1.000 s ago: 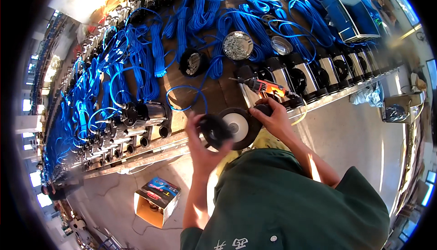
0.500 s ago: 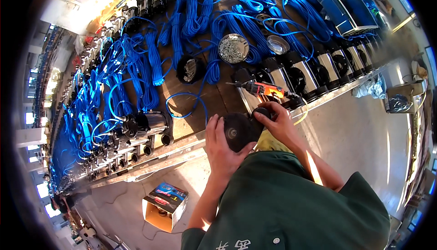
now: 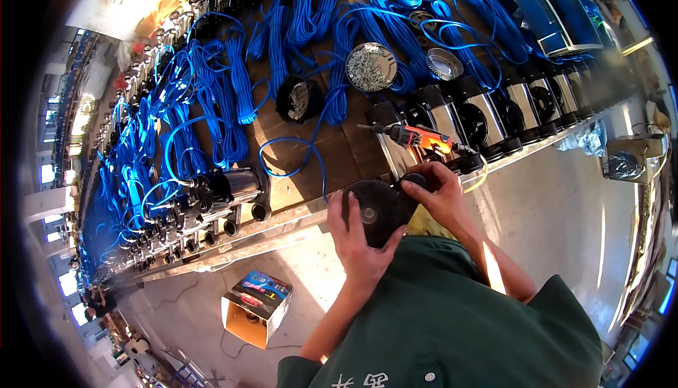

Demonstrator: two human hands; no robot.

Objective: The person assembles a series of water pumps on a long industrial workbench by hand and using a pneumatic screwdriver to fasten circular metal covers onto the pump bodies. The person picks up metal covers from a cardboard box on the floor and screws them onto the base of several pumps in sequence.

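Observation:
Just in front of my body, at the table's near edge, I hold a black round pump cover (image 3: 380,215) with a small ring at its centre and a smaller round part at its right. My left hand (image 3: 360,247) grips its left side, fingers over the face and thumb below. My right hand (image 3: 441,194) pinches the smaller round end between thumb and fingers. Just beyond the right hand lies an orange and black power screwdriver (image 3: 420,138), resting on the row of pumps (image 3: 480,116). Its bit points left.
Bundles of blue cable (image 3: 282,42) cover the wooden table (image 3: 346,151). A metal dish of screws (image 3: 371,67), a black bowl (image 3: 299,98) and a blue bin (image 3: 554,17) stand among them. More pumps (image 3: 226,190) line the left edge. A cardboard box (image 3: 258,307) sits on the floor.
The view has shifted slightly. The black cover is tilted a little more toward me, and both hands keep their hold on it.

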